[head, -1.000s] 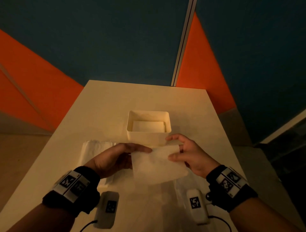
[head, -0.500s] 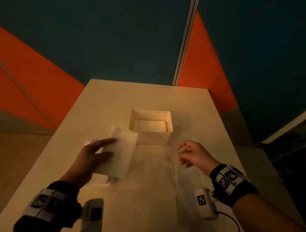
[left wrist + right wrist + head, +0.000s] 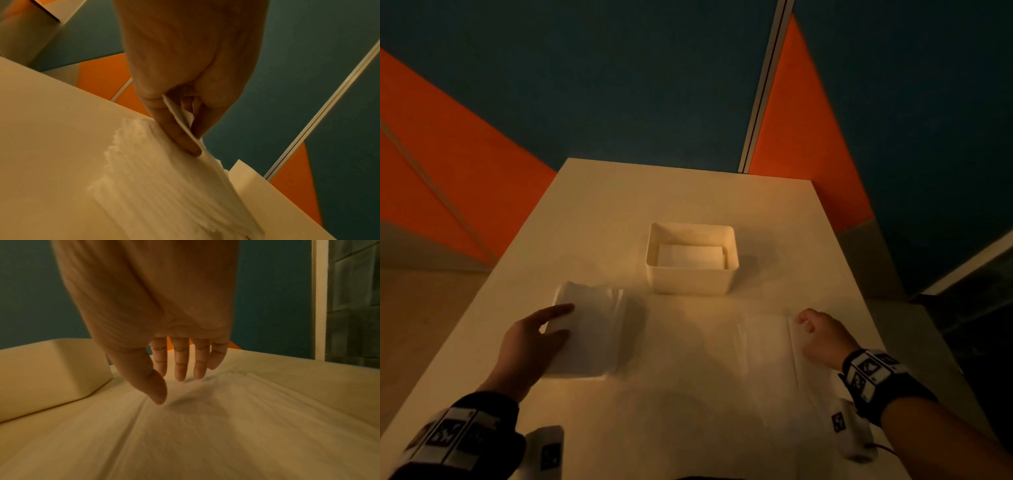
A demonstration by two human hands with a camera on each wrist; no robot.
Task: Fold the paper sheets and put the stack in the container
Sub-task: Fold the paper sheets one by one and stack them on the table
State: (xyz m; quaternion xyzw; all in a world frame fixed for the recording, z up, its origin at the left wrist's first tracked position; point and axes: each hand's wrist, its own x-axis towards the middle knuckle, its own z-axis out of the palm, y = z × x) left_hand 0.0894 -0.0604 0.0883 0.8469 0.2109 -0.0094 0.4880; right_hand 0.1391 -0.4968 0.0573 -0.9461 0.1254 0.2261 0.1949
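Table: the long cream rectangular table (image 3: pixel 599 219) is carrying everything; you are working at its near end.
Container: the cream, open-topped plastic container (image 3: pixel 690 279) is sitting mid-table, already holding folded paper.
Flat sheets: thin white paper sheets (image 3: pixel 763 346) are lying near the right edge, beneath your right hand.
Folded stack: the white folded paper stack (image 3: pixel 592 329) is resting towards the left edge, apart from the container.
Left hand: your left hand (image 3: pixel 530 346) is pinching a folded sheet (image 3: pixel 180 120) between thumb and fingers over the stack.
Right hand: your right hand (image 3: pixel 156 321) is hovering with fingers loosely spread, holding nothing.
Handling: this paper is probably light, limp and easily creased, so consider lifting sheets by a corner and gripping the stack across both long edges.
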